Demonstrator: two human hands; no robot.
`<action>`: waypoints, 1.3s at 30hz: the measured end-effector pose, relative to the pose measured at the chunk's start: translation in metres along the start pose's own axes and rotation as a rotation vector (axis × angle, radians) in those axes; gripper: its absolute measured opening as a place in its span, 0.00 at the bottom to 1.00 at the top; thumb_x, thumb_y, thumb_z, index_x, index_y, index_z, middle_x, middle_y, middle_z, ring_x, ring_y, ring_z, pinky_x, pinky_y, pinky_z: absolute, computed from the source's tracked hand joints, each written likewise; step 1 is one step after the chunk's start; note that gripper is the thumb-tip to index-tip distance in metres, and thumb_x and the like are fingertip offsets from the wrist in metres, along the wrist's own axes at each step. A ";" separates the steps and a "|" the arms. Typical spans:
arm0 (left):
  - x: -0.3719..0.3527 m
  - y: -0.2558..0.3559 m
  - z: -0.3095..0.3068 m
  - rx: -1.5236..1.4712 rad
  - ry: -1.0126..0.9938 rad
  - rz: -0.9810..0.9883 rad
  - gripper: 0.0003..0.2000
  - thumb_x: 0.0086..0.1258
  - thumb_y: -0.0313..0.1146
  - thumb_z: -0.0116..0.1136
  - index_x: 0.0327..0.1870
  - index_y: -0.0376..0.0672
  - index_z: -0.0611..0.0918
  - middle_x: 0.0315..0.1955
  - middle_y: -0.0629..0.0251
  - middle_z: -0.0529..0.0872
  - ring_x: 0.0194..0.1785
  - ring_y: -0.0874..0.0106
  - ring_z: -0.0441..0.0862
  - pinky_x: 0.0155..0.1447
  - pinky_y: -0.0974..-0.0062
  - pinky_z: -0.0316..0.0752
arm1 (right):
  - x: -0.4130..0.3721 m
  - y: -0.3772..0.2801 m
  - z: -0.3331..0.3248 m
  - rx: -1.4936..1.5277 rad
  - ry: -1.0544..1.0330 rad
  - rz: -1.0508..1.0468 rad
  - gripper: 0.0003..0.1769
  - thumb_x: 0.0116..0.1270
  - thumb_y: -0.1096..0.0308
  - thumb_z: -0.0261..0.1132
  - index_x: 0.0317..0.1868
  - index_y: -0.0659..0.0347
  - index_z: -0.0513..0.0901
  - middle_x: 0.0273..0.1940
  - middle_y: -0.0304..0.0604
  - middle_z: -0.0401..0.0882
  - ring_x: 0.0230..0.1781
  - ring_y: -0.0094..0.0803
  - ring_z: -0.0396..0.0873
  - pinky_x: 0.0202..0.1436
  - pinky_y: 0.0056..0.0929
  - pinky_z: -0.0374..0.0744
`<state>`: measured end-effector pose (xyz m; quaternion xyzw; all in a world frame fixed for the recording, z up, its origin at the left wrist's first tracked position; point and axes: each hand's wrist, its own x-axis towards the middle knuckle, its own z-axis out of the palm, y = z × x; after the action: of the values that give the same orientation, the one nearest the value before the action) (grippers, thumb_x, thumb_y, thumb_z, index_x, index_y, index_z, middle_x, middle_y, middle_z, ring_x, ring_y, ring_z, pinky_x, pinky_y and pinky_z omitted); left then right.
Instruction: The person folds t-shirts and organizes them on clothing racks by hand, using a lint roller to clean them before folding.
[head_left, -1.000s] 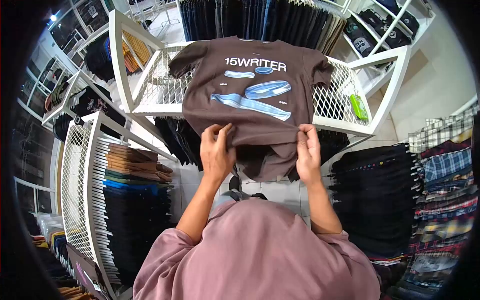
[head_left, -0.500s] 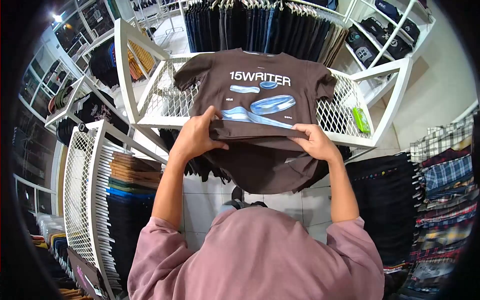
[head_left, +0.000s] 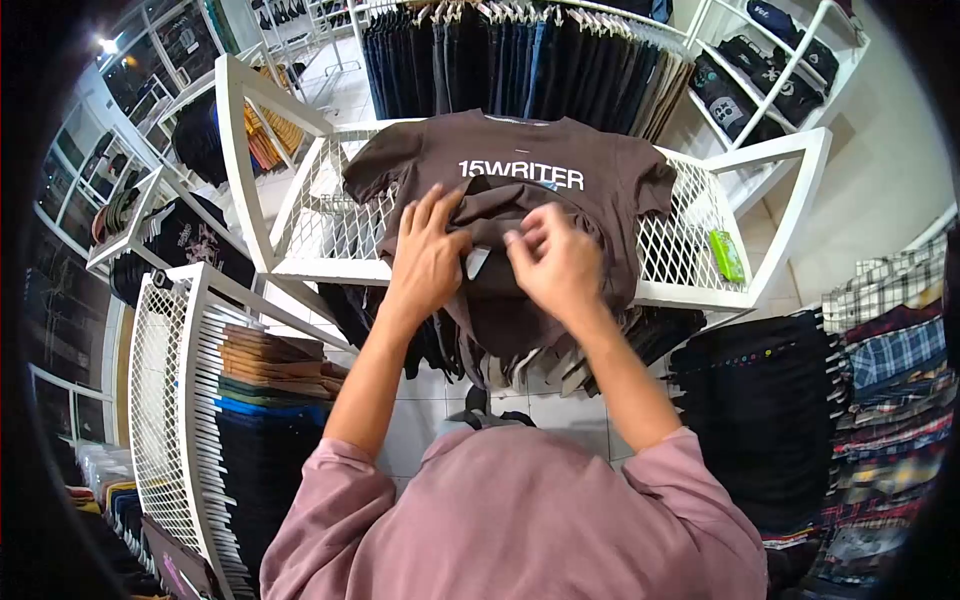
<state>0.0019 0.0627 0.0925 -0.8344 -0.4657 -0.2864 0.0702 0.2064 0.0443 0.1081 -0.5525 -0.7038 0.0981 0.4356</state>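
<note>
A brown T-shirt (head_left: 530, 145) with white "15WRITER" lettering lies on a white wire-mesh rack top (head_left: 300, 268). Its lower part is turned up and bunched over most of the blue print, and a small white label (head_left: 477, 262) shows on the turned-up cloth. My left hand (head_left: 428, 255) rests on the bunched fabric at its left side, fingers spread. Over the right part of the bunch is my right hand (head_left: 560, 262), slightly blurred, with fingers curled; whether cloth is between them is hard to see.
A green packet (head_left: 727, 256) lies on the mesh at the right. Dark trousers (head_left: 480, 65) hang behind the rack. Folded or hanging clothes (head_left: 270, 390) stand at the left, with plaid shirts (head_left: 895, 360) at the right. White shelves (head_left: 790, 60) hold dark items at the back right.
The shirt's lower edge has been folded up over the print. My left hand has moved right and opened flat; my right hand has moved left and up, off the hem.
</note>
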 end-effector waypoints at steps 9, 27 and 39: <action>-0.038 -0.026 0.049 -0.038 -0.017 -0.222 0.13 0.69 0.30 0.59 0.52 0.43 0.87 0.78 0.46 0.64 0.81 0.44 0.56 0.80 0.46 0.53 | 0.007 -0.008 0.079 -0.420 -0.237 0.054 0.18 0.63 0.56 0.72 0.41 0.63 0.82 0.31 0.54 0.87 0.32 0.49 0.89 0.37 0.44 0.87; -0.039 -0.040 0.067 -0.204 0.059 -0.232 0.19 0.68 0.29 0.57 0.60 0.44 0.82 0.75 0.44 0.68 0.78 0.47 0.64 0.79 0.51 0.57 | -0.102 -0.005 -0.077 -0.227 -0.382 0.202 0.23 0.51 0.64 0.74 0.45 0.62 0.74 0.29 0.57 0.84 0.33 0.60 0.85 0.43 0.52 0.82; -0.035 -0.045 0.052 -0.378 -0.009 -0.342 0.19 0.66 0.32 0.67 0.59 0.41 0.85 0.73 0.52 0.75 0.77 0.52 0.69 0.77 0.58 0.66 | -0.154 0.064 -0.022 0.312 -0.348 0.270 0.30 0.78 0.60 0.61 0.75 0.60 0.65 0.26 0.41 0.80 0.17 0.29 0.78 0.25 0.33 0.78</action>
<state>-0.0272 0.0819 0.0240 -0.7428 -0.5388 -0.3725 -0.1383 0.2678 -0.0725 0.0041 -0.5423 -0.6645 0.3561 0.3709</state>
